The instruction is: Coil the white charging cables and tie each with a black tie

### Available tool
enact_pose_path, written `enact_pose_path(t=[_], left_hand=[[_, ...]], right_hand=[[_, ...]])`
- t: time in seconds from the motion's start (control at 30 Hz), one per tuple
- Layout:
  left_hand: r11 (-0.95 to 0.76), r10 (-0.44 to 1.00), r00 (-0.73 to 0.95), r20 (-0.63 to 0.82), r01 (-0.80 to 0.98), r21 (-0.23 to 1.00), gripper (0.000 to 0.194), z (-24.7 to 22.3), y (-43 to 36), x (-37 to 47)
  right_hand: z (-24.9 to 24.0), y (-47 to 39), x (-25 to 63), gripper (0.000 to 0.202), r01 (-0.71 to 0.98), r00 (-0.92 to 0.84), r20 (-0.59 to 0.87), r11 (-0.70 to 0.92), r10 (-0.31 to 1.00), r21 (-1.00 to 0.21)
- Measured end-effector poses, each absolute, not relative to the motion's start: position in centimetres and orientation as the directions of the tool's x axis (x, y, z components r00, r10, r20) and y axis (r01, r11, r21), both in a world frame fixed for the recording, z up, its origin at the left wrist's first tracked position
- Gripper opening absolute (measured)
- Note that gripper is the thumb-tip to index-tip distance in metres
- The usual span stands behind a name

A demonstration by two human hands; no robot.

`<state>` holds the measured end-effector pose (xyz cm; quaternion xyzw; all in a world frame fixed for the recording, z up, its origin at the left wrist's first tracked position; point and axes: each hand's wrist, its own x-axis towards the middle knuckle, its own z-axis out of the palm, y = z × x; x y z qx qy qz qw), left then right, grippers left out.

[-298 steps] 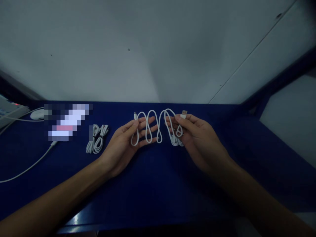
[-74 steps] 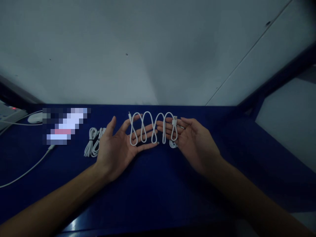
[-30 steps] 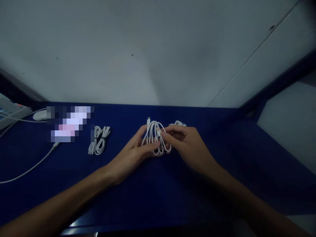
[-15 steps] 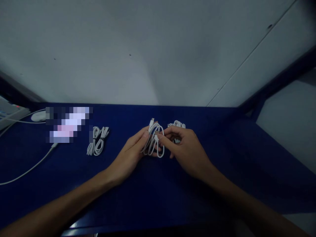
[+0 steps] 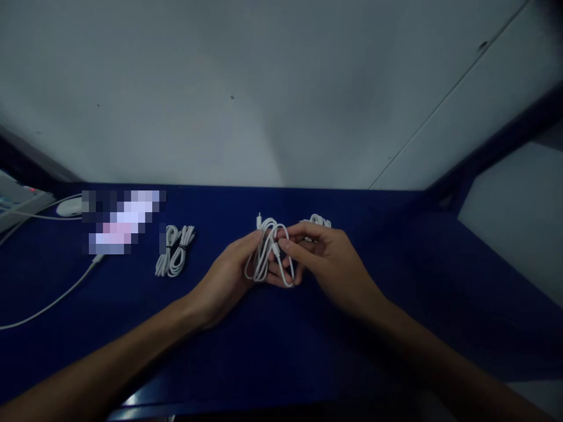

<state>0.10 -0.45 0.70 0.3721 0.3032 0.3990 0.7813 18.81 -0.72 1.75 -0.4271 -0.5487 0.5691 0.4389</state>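
A white charging cable (image 5: 265,258), loosely coiled, is held between my two hands above the blue surface. My left hand (image 5: 226,272) grips the coil from the left, its thumb near a small plug that points up and its fingers behind the loops. With thumb and index finger, my right hand (image 5: 332,255) pinches the cable's other end by its connector. Behind the right hand lies a white cable bundle (image 5: 319,221), partly hidden. To the left rest tied white cable bundles (image 5: 176,252) with dark ties.
A pixelated bright device (image 5: 127,220) with a cable plugged in lies at the left on the blue table (image 5: 264,363). Near it are a white rounded object (image 5: 69,206) and a white box with a red light (image 5: 21,199). A pale wall (image 5: 229,140) rises behind.
The coil has turned a little in my hands; its upright plug has shifted left, and the loops are spread differently. My left fingers now reach further under the coil.
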Motion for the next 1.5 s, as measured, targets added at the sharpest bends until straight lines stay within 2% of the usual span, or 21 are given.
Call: enact_pose_path(t=[0.23, 0.4, 0.57, 0.73, 0.83, 0.97, 1.07, 1.17, 1.3, 1.5], left_hand=[[0.378, 0.825, 0.538, -0.172, -0.3, 0.876, 0.041, 0.6, -0.6, 0.4], [0.412, 0.807, 0.565, -0.171, -0.332, 0.848, 0.047, 0.3, -0.5, 0.4], [0.453, 0.792, 0.581, -0.19, -0.348, 0.821, 0.041, 0.2, -0.8, 0.2], [0.431, 0.785, 0.603, -0.143, -0.365, 0.825, 0.036, 0.2, -1.0, 0.1], [0.415, 0.809, 0.566, -0.156, -0.364, 0.834, 0.034, -0.1, -1.0, 0.3], [0.369, 0.845, 0.499, -0.195, -0.278, 0.887, 0.032, -0.3, -1.0, 0.4], [0.321, 0.84, 0.507, -0.193, -0.177, 0.931, 0.036, -0.1, -1.0, 0.3], [0.283, 0.85, 0.49, -0.192, -0.117, 0.952, 0.042, 0.1, -1.1, 0.4], [0.251, 0.869, 0.463, -0.173, -0.112, 0.961, 0.043, 0.2, -1.3, 0.5], [0.247, 0.879, 0.442, -0.181, -0.096, 0.964, 0.039, 0.2, -1.4, 0.1]], right_hand=[[2.1, -0.7, 18.9, 0.02, 0.08, -0.127, 0.012, 0.022, 0.992, -0.997], [1.9, -1.0, 18.7, 0.027, 0.102, -0.049, 0.021, 0.026, 0.999, -0.994], [1.1, -1.4, 18.2, 0.029, 0.298, 0.016, 0.154, 0.143, 0.988, -0.944], [1.1, -1.9, 17.8, 0.021, 0.409, 0.016, 0.295, 0.263, 0.955, -0.874], [1.3, -2.3, 17.7, 0.011, 0.364, -0.057, 0.272, 0.274, 0.961, -0.89], [1.5, -2.7, 17.5, 0.01, 0.307, -0.142, 0.263, 0.295, 0.954, -0.905], [1.3, -2.6, 17.4, 0.012, 0.355, -0.106, 0.29, 0.308, 0.951, -0.883], [1.2, -2.4, 17.5, 0.011, 0.332, -0.082, 0.237, 0.251, 0.968, -0.909], [1.2, -2.4, 17.6, 0.012, 0.293, -0.061, 0.171, 0.182, 0.983, -0.939], [1.5, -2.5, 17.6, 0.013, 0.311, -0.027, 0.175, 0.175, 0.984, -0.934]])
